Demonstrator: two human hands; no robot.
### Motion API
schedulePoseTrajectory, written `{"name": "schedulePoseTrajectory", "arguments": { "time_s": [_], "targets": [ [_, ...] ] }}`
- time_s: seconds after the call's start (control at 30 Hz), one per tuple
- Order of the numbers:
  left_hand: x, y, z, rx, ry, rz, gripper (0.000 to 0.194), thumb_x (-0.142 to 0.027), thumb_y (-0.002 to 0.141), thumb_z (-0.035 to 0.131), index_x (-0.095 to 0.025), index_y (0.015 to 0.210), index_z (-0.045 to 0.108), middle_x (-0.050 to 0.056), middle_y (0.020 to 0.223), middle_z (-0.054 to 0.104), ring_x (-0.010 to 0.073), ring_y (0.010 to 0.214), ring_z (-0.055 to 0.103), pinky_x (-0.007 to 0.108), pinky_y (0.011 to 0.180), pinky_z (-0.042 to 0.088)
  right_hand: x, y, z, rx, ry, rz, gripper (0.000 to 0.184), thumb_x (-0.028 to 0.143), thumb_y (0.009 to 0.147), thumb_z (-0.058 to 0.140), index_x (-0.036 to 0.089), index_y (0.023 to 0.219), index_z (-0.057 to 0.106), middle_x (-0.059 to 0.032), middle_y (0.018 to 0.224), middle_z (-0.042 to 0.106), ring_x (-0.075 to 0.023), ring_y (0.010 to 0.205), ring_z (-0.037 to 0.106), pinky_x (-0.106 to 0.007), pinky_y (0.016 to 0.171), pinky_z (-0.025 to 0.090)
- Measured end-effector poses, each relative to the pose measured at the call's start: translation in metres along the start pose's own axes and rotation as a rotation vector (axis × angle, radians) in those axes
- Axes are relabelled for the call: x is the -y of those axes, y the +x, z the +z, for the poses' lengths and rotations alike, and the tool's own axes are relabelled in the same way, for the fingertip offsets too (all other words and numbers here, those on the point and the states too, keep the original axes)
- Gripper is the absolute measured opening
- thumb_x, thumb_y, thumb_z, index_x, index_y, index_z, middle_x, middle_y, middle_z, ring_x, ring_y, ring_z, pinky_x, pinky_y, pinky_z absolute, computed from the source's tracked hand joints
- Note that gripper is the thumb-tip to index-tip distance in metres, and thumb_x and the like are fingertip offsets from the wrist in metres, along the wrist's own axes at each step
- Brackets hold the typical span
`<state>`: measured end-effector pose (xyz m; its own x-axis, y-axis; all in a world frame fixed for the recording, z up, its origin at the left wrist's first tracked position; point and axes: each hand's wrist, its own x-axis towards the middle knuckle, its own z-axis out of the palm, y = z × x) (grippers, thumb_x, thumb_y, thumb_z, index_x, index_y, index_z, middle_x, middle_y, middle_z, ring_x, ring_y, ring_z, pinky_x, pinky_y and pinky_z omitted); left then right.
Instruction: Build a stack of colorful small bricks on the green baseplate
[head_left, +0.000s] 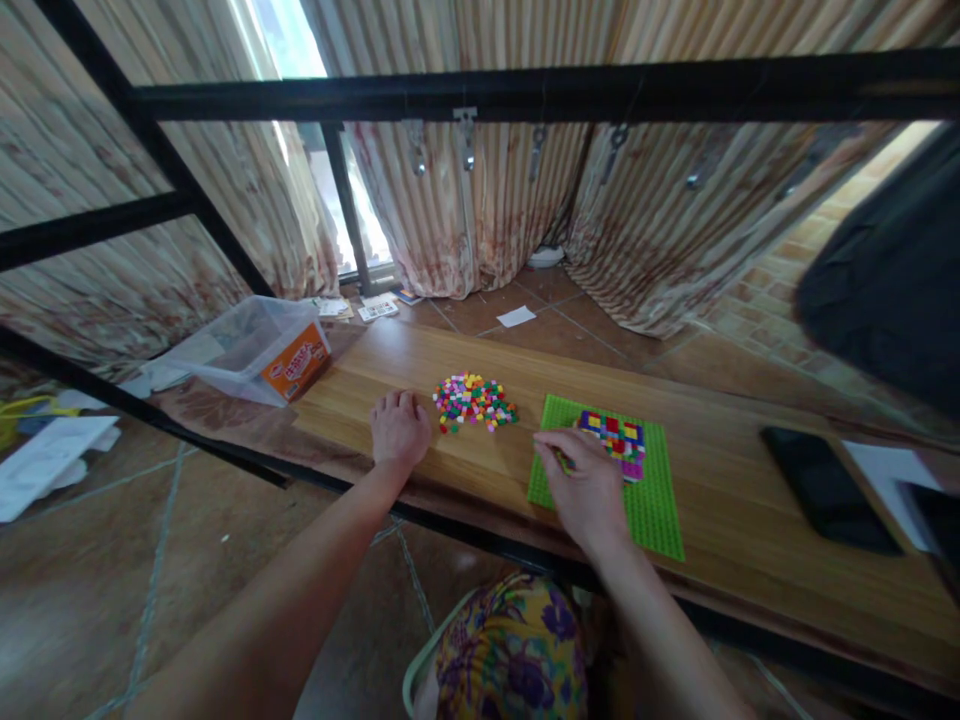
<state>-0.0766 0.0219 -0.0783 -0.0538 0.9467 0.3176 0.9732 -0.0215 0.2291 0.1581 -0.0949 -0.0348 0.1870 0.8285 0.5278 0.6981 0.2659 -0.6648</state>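
Note:
My left hand (400, 428) rests on the wooden tabletop with its fingers curled in, just left of a pile of small toy bricks (474, 400) in many colours. Over the green baseplate (655, 520), my right hand (586, 487) has thumb and forefinger pinched together; whatever may be between the tips is too small to make out. A patterned block of coloured bricks (615, 437) is set on the plate, in blue, red, yellow, white and purple. Part of it lies hidden behind my right hand, and a few bricks show beneath the palm.
A clear plastic bin (251, 345) with an orange label stands at the table's left end. To the right lie a black phone (829, 488) and white paper (892, 480). A dark metal bar (487, 95) with hanging clips crosses above the table (727, 450). Curtains hang behind.

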Motion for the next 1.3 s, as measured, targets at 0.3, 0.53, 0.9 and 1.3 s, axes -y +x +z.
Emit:
{"name": "schedulePoseTrajectory", "arguments": {
  "time_s": [0.3,0.53,0.9,1.3],
  "targets": [
    [-0.002,0.001,-0.003,0.025,0.020,-0.012,0.036,-0.027,0.093,0.042,-0.015,0.117,0.066,0.016,0.122,0.066,0.0331,0.116,0.056,0.045,0.099,0.044,-0.045,-0.005,-0.063,-0.019,-0.071,0.180,0.026,0.047,0.086,0.061,0.026,0.082,0.076,-0.0047,0.087,0.076,-0.0231,0.078,0.068,-0.038,0.074,0.053],
    [-0.002,0.001,-0.003,0.015,0.017,-0.007,0.038,-0.028,0.093,0.043,-0.015,0.120,0.066,0.015,0.122,0.067,0.0326,0.117,0.056,0.045,0.100,0.044,-0.051,-0.006,-0.053,0.081,-0.076,0.087,0.028,0.044,0.091,0.058,0.026,0.080,0.075,-0.0042,0.090,0.076,-0.0237,0.087,0.069,-0.039,0.082,0.051],
    [-0.003,0.000,-0.004,0.022,0.002,-0.014,0.037,-0.026,0.093,0.043,-0.013,0.120,0.065,0.016,0.123,0.066,0.0320,0.119,0.056,0.044,0.101,0.043,-0.060,-0.007,-0.052,0.080,-0.103,0.037,0.029,0.045,0.092,0.058,0.025,0.081,0.076,-0.0057,0.091,0.075,-0.0242,0.088,0.068,-0.041,0.083,0.051],
    [-0.002,0.000,-0.002,0.011,-0.009,-0.012,0.038,-0.026,0.093,0.044,-0.014,0.122,0.065,0.016,0.123,0.066,0.0324,0.119,0.056,0.046,0.101,0.043,-0.065,-0.007,-0.049,0.040,-0.156,0.020,0.034,0.052,0.091,0.059,0.025,0.078,0.075,-0.0052,0.086,0.073,-0.0232,0.081,0.066,-0.037,0.075,0.050]
  ]
}}
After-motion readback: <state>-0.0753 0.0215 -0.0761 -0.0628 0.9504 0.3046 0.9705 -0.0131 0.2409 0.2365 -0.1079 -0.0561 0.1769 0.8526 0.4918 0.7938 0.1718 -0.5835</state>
